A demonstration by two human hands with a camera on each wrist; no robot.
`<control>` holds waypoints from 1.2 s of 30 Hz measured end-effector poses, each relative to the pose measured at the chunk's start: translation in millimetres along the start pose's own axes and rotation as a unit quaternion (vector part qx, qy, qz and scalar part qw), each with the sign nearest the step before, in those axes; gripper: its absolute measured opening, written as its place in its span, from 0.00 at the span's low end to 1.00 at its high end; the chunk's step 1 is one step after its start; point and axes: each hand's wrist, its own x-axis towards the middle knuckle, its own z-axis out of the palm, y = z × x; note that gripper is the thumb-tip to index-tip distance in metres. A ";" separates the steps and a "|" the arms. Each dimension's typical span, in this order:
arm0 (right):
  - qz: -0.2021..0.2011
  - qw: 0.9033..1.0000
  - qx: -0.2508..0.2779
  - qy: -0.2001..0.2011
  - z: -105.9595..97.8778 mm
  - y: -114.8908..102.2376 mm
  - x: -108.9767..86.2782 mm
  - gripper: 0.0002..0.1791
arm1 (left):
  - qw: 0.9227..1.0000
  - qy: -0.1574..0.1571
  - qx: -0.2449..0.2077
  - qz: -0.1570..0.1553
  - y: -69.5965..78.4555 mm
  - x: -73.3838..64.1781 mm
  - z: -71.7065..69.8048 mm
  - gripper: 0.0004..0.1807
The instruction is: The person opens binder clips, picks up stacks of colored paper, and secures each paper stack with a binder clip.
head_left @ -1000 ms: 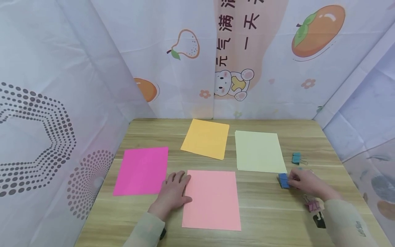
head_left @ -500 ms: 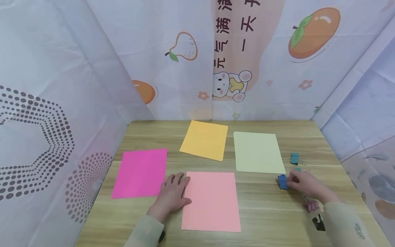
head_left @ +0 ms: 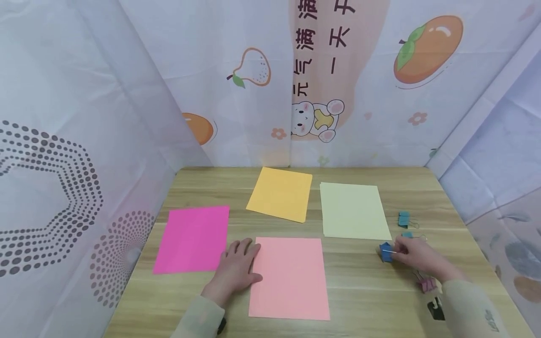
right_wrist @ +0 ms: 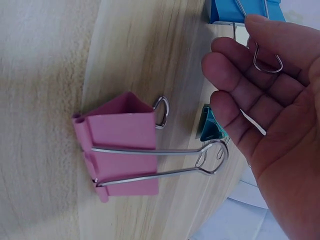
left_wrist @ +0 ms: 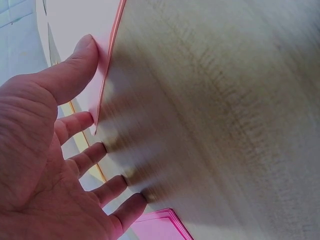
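Note:
My left hand (head_left: 236, 266) rests with spread fingers at the left edge of a light pink paper stack (head_left: 289, 278). In the left wrist view its thumb (left_wrist: 82, 65) lies over that edge, and the other fingertips touch the wood. At the right, my right hand (head_left: 420, 256) pinches a wire handle of a blue binder clip (head_left: 385, 252) between thumb and forefinger. The right wrist view shows this blue clip partly cut off at the top. Close by lie a pink binder clip (right_wrist: 122, 145) and a teal binder clip (right_wrist: 210, 125).
Another teal binder clip (head_left: 404, 219) lies farther back, and a black one (head_left: 435, 310) sits beside the right sleeve. Magenta (head_left: 192, 239), orange (head_left: 280, 193) and pale green (head_left: 355, 211) paper sheets lie on the wooden table. Printed curtains (head_left: 198, 84) stand behind and at both sides.
The blue binder clip has turned slightly in my right hand, and its wire handle shows more plainly. The left hand stays in place. The head view has shifted a little.

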 end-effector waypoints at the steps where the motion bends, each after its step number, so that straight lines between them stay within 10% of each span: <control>1: 0.001 1.000 0.002 0.000 0.4 0.0 0.0 0.11 | 1.000 0.003 -0.001 0.001 0.0 -0.2 0.1 0.45; 36: 0.005 1.000 0.000 0.014 9.5 -0.1 -4.6 0.12 | 1.000 0.007 -0.014 0.004 -1.9 -1.7 2.6 0.46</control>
